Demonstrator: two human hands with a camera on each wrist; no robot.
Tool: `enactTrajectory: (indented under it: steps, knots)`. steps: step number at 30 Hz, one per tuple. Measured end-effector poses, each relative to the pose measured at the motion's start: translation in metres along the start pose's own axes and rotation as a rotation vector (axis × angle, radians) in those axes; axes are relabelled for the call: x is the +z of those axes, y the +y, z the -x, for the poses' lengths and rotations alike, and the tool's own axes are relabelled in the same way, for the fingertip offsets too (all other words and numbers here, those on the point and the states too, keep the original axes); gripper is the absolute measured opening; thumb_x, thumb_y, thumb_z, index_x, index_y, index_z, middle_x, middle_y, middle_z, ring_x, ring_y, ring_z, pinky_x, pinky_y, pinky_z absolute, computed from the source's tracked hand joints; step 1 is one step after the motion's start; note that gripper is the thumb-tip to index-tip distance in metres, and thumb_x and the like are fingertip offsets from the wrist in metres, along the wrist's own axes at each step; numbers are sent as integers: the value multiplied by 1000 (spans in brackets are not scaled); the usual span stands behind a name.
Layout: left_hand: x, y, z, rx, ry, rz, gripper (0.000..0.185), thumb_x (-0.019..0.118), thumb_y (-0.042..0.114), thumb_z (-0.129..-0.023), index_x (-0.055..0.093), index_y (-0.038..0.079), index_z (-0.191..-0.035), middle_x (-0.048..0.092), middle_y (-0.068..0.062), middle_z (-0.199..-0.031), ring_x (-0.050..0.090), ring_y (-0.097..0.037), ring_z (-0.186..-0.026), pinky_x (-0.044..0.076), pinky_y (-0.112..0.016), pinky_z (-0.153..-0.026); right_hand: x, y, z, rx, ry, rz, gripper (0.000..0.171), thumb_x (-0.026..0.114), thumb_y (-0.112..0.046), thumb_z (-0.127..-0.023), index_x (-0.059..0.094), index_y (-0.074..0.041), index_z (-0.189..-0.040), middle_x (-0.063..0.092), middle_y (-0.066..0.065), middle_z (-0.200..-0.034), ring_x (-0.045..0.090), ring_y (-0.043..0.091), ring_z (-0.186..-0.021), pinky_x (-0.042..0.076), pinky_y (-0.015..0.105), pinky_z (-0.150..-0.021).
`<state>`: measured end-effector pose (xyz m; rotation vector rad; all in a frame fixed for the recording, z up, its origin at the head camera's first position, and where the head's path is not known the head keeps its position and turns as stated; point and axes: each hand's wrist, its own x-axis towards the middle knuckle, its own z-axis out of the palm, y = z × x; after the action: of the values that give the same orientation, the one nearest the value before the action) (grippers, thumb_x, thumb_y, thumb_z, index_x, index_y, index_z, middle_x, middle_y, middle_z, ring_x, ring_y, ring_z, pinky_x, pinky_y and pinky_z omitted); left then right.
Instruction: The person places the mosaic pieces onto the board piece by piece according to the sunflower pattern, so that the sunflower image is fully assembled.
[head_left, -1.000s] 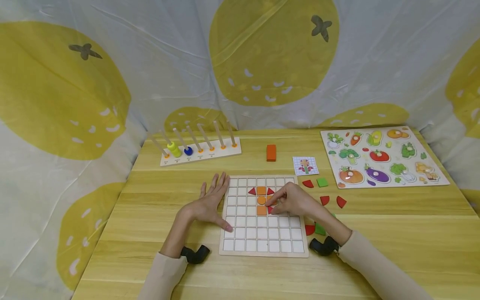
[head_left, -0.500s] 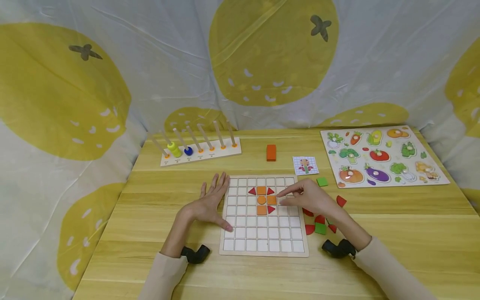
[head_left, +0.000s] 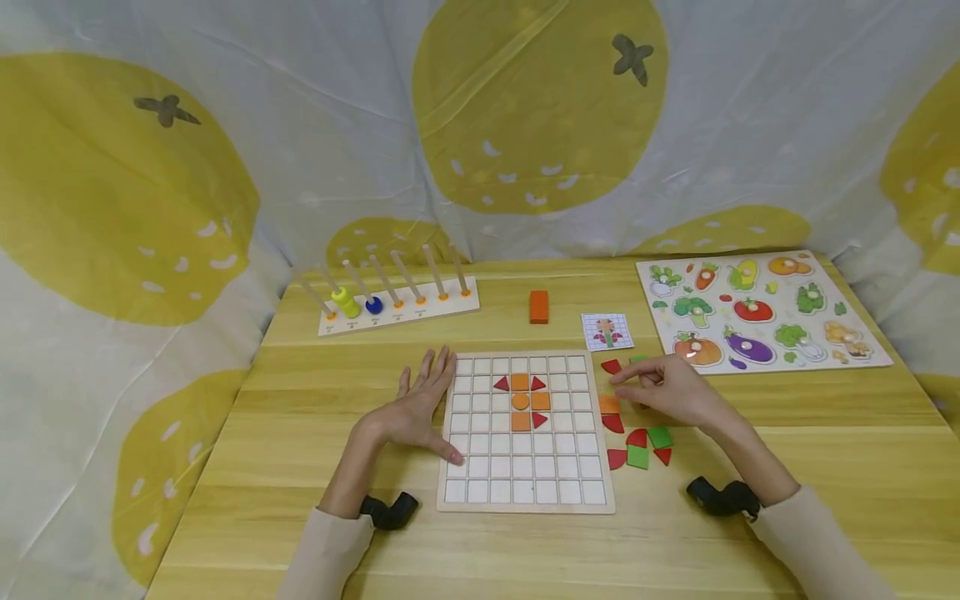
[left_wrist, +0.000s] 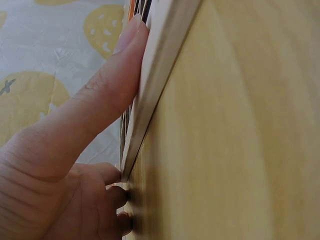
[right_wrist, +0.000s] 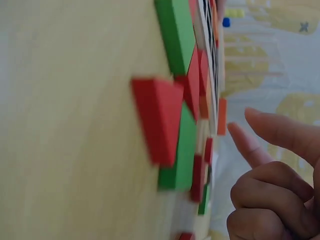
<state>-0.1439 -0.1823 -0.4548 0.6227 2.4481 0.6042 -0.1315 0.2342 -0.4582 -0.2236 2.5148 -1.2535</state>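
Observation:
A white grid board point(head_left: 480, 467) lies on the table, bearing orange squares, an orange circle point(head_left: 521, 402) and red triangles in its upper middle. My left hand point(head_left: 412, 412) rests along the board's left edge, thumb on the surface and fingers spread; the left wrist view shows the thumb point(left_wrist: 95, 95) pressing on the rim. My right hand point(head_left: 667, 387) hovers over the loose pieces right of the board. Its thumb and index finger are apart with nothing between them. Nearest are a red quarter-circle piece point(head_left: 611, 367), an orange piece point(head_left: 610, 404) and a partly hidden green piece point(head_left: 637, 360).
More loose pieces, including a green square point(head_left: 637, 457) and a red triangle point(head_left: 662, 456), lie beside the board. Behind stand a peg rack point(head_left: 450, 306), an orange block point(head_left: 538, 307), a pattern card point(head_left: 607, 332) and a vegetable puzzle point(head_left: 772, 360).
My right hand has left the red triangle and orange square on the board and moved right, over the loose pieces. My left hand has stayed in place.

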Motion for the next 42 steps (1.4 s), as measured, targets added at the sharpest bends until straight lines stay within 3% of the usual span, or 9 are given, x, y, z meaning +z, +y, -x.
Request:
enactTrajectory:
  steps: [7,14,19,28,33,42]
  knots:
    - [0,0,0,0,1,6,154,95,52,-66,-16,7,-164,-26,-14,-171,-29,-37,-157,-17,-68,-123,-14,16,6,-17,-11,35,24,83,-15,-87,79,-3,-108,32,-6,-58,30,9,-53,25,27,-51]
    - [0,0,1,3,2,8,155,95,52,-66,-16,7,-164,-26,-14,-171,-29,-37,-157,-17,-68,-123,-23,19,8,19,-60,47,29,85,-14,-84,79,-5,-111,30,-6,-60,28,7,-55,24,27,-51]
    - [1,-1,0,6,2,9,155,95,52,-66,-16,7,-164,-26,-14,-171,-29,-36,-157,-17,-68,-123,-35,21,12,19,-102,22,30,86,-16,-84,79,-7,-111,29,-7,-60,27,6,-54,25,26,-51]
    - [1,-1,1,12,-3,4,155,95,53,-66,-16,7,-164,-26,-14,-171,-29,-37,-157,-17,-69,-123,-56,35,20,-34,-179,-67,31,84,-7,-83,78,1,-112,26,-7,-60,25,6,-54,28,26,-50]
    - [2,-2,1,10,-3,10,155,95,52,-66,-16,7,-164,-26,-14,-171,-29,-37,-157,-17,-69,-123,-58,38,20,3,-230,-77,32,84,-9,-83,77,0,-113,29,-7,-60,27,6,-54,26,24,-50]
    - [0,0,1,4,1,8,155,95,52,-66,-16,7,-164,-26,-14,-171,-29,-37,-157,-17,-69,-123,-44,32,14,-24,-379,-74,25,85,-11,-83,80,-5,-106,37,-5,-63,32,7,-55,26,25,-49]
